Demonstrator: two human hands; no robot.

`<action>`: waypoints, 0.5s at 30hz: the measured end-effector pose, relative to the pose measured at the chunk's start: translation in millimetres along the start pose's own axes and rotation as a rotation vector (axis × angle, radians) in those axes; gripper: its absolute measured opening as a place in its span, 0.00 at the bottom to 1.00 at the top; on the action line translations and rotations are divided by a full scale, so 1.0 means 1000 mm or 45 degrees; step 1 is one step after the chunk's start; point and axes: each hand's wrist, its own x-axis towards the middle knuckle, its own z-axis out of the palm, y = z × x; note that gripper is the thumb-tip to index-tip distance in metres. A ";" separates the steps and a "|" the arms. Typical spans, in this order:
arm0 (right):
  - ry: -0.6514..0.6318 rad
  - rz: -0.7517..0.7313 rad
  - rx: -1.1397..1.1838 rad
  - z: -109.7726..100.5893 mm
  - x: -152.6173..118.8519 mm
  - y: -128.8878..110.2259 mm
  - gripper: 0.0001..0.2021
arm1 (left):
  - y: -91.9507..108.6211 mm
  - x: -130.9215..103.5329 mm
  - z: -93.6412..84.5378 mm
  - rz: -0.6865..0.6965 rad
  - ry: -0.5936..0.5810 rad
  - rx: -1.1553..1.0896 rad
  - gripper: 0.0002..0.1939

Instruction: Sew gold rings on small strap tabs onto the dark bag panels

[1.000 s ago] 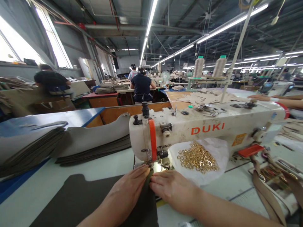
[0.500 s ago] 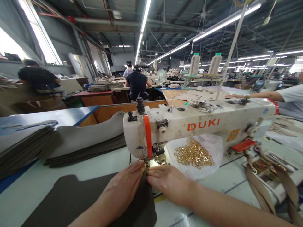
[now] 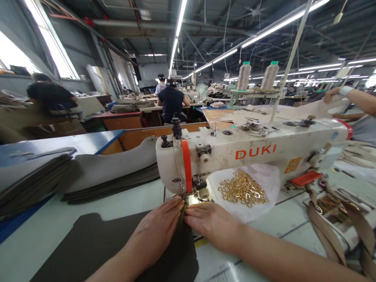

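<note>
A dark grey-green fabric panel point(image 3: 96, 243) lies on the sewing machine table, its narrow edge running under the needle area of a white sewing machine point(image 3: 223, 152). My left hand point(image 3: 160, 225) rests on the panel with fingers pressed together, gripping it at the edge just in front of the presser foot point(image 3: 185, 199). From the other side, my right hand point(image 3: 210, 223) closes its fingers on the same edge. Both sets of fingertips are nearly touching. The thumbs and the needle point are hidden.
Gold metal rings point(image 3: 243, 188) lie on a white plastic sheet point(image 3: 272, 196) behind my right hand. Stacked dark panels point(image 3: 117, 184) stand at the left. Beige straps point(image 3: 323, 227) hang over a tray at right. Beyond the machine, a co-worker's hand point(image 3: 333, 95) holds beige fabric.
The view has shifted slightly. At the right, the co-worker's hand has risen, lifting beige fabric. My hands and the dark panel stay almost in place at the presser foot.
</note>
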 end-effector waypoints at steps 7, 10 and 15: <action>0.001 -0.003 -0.014 0.002 0.000 0.002 0.06 | 0.002 0.002 -0.001 -0.040 0.032 -0.021 0.18; 0.018 -0.060 -0.019 0.005 -0.003 -0.005 0.07 | 0.007 -0.014 -0.003 -0.037 0.088 -0.020 0.17; 0.078 -0.162 0.005 0.015 -0.006 -0.027 0.09 | 0.021 -0.052 -0.019 -0.109 0.120 -0.088 0.18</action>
